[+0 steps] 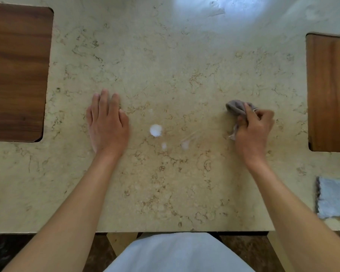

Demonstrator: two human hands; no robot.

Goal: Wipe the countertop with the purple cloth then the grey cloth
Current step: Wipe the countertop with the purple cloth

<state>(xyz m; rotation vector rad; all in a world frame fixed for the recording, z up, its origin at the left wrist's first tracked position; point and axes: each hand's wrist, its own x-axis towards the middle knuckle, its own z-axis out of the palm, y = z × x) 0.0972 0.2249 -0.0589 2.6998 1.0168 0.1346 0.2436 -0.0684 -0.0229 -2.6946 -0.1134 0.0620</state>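
Cloth: purple cloth bunched in my right hand, fingers curled tight round it, on counter right of white spill. Left hand flat, fingers together, holding nothing. I'd sweep leftward through blobs, firm pressure. Grey cloth waits near right edge.

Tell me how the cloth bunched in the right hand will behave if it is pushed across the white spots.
The cloth looks soft and floppy: it crumples under the right hand. It probably weighs little. It would likely smear or soak up the white spots rather than slide over them.
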